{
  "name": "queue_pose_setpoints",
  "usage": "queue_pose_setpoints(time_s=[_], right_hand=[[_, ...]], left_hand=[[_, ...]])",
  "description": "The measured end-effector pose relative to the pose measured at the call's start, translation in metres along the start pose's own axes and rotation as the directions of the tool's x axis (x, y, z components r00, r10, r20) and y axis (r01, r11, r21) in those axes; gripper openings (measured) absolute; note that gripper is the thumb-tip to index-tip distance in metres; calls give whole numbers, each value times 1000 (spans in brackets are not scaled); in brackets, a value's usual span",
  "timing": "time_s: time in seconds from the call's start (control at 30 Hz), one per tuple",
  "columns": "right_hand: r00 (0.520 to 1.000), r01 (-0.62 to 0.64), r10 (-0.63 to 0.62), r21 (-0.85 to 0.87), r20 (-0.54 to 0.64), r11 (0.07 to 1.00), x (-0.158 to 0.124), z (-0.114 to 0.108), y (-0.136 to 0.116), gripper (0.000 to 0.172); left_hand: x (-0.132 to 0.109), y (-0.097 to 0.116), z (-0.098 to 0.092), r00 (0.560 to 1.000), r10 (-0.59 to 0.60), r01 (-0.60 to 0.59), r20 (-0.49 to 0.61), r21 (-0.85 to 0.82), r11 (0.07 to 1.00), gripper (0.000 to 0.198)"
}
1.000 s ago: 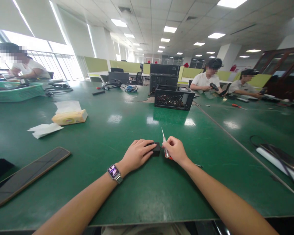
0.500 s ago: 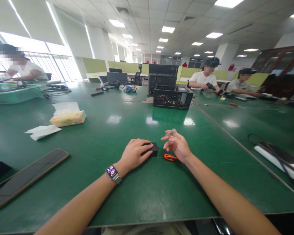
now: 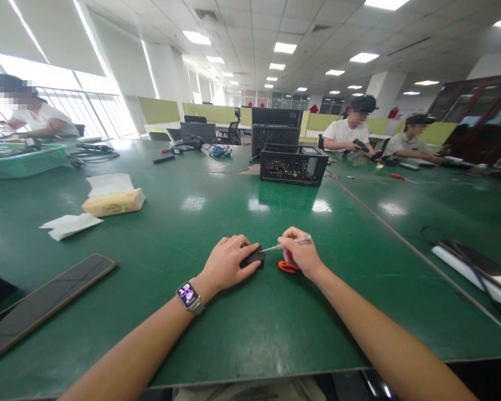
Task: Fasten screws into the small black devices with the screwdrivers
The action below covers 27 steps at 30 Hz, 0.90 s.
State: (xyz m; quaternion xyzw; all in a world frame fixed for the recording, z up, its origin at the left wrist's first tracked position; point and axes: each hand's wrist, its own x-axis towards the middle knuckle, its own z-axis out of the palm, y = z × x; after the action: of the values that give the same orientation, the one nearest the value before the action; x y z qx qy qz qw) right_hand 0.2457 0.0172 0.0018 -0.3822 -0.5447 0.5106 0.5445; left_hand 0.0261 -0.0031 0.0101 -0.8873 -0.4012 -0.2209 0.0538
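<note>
A small black box lies on the green table, partly covered by my left hand. My left fingers and thumb grip it from above and the near side. In my right hand is a slim screwdriver with a clear handle, pinched between thumb and fingers. Its thin metal shaft points left, and the tip meets the right part of the box's top; whether it sits in a screw is too small to tell. An orange-and-black handled tool lies just below my right hand, its right end hidden.
To the left are a phone, a tissue pack and a loose tissue. An open black computer case stands ahead. A white device with a cable lies right. Co-workers sit at the far left and far right.
My right hand has turned the screwdriver and closed on it, bringing its tip leftward onto the black box. My left hand stays on the box.
</note>
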Motion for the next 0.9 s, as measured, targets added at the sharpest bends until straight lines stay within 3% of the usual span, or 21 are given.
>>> queue_pose_setpoints(time_s=[0.23,0.5,0.67,0.8,0.9], right_hand=[[1000,3,-3,-51,-4,999,-1,0,-2,22],[997,-4,3,17,81,1000,-3,-1,-6,19],[990,-74,64,73,129,995,-5,5,-10,21],[997,-54,51,65,60,996,-3,4,-8,26],[997,-66,68,50,-24,997,1,-1,-6,28]], left_hand=[[-1,6,-1,995,97,-98,24,54,994,32],[0,3,2,989,62,-75,-133,-98,992,23],[1,2,2,976,64,-86,-206,-100,991,21],[1,4,1,984,62,-81,-168,-107,991,24],[2,6,1,996,58,-62,-68,-65,996,32]])
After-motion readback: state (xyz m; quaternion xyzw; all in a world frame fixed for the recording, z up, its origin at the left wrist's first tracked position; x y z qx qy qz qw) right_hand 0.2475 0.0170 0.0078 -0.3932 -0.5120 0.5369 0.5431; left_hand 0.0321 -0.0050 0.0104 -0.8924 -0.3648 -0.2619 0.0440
